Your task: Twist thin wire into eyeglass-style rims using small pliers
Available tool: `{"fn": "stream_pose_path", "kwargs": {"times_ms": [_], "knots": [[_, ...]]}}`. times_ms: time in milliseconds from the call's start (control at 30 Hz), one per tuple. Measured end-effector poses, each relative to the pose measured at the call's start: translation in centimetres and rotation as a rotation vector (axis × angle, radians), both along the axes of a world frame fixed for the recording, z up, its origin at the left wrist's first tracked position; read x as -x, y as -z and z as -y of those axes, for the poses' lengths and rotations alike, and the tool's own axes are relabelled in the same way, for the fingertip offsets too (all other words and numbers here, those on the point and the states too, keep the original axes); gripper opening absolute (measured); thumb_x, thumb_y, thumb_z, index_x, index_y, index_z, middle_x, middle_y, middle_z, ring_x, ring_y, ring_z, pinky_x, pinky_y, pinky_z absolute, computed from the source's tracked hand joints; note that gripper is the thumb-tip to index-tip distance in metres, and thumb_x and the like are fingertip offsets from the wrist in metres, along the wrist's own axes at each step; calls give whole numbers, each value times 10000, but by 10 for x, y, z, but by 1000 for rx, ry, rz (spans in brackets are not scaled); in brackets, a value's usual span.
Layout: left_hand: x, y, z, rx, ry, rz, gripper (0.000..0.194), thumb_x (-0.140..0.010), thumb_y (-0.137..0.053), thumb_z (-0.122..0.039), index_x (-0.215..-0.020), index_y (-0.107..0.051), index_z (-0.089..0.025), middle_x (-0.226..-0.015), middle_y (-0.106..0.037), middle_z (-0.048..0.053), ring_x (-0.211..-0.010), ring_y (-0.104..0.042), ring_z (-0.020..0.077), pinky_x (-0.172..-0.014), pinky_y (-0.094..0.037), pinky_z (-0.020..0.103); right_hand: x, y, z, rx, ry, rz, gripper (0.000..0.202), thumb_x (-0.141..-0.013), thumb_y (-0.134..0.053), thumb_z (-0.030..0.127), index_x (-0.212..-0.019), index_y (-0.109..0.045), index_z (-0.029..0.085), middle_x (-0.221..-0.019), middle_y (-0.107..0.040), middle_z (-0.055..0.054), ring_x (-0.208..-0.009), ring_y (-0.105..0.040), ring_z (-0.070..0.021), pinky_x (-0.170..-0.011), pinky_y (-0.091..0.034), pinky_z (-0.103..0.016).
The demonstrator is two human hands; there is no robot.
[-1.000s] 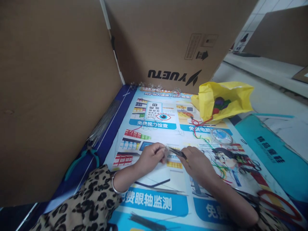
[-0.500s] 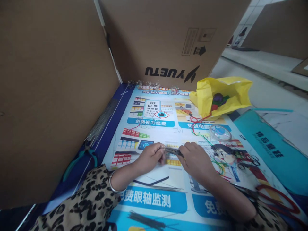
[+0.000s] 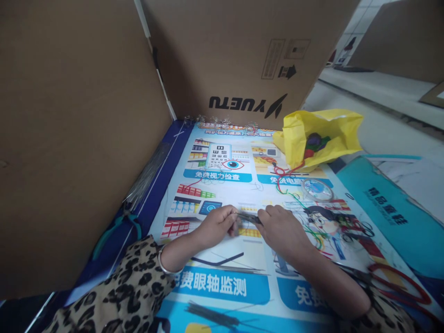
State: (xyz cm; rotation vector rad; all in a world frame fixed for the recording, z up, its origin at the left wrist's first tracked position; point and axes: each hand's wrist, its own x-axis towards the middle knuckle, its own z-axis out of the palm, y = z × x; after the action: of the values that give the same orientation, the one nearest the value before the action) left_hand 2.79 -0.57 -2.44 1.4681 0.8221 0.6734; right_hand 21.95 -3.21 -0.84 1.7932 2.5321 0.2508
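Note:
Above the middle of the printed poster, my right hand [image 3: 282, 231] is wrapped round a pair of dark pliers [image 3: 250, 217], whose narrow jaws point left. The jaw tips reach the fingers of my left hand [image 3: 220, 226], which are closed in a pinch. Whatever lies between those fingers is too small to make out. Below my hands, thin wires [image 3: 239, 269] and a bent dark strip [image 3: 222, 263] lie on the poster. A bundle of dark wires [image 3: 211, 315] rests nearer the front edge.
Cardboard walls [image 3: 236, 55] stand at the left and back. Teal-handled pliers [image 3: 118, 229] and long wires [image 3: 147, 175] lie at left. To the right are a yellow bag [image 3: 322, 138] with yarn, a tape roll [image 3: 317, 190], red-handled scissors [image 3: 398, 282] and a teal box lid [image 3: 388, 212].
Both hands stay almost in place. The pliers' jaws look slightly closer together at my left fingertips; otherwise only a slight shift of the view shows.

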Motion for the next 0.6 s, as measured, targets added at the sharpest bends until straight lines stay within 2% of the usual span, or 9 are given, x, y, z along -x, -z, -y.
{"fn": "stream_pose_path", "kwargs": {"times_ms": [267, 400, 600], "knots": [[1, 1, 0, 9, 6, -10, 287, -872, -408, -406, -743, -472, -158, -585, -515, -14, -529, -490, 92, -547, -403, 214, 1, 1, 2, 18, 7, 4, 142, -828, -524, 314, -811, -561, 179, -781, -579, -65, -766, -513, -207, -621, -308, -284], [0, 0, 0, 5, -30, -33, 288, -862, -420, -409, -732, -477, -159, -562, -509, -19, -518, -487, 94, -531, -394, 213, 2, 1, 2, 27, 1, -7, 158, -839, -512, 321, -812, -559, 173, -777, -574, -65, -761, -510, -195, -627, -308, -282], [-1, 1, 1, 55, -43, 28, 289, -848, -440, -420, -722, -474, -162, -576, -520, -17, -525, -498, 94, -557, -403, 225, 2, -3, 0, -12, 0, 1, 146, -809, -553, 334, -808, -566, 188, -786, -564, -62, -778, -493, -213, -657, -303, -304]]}}
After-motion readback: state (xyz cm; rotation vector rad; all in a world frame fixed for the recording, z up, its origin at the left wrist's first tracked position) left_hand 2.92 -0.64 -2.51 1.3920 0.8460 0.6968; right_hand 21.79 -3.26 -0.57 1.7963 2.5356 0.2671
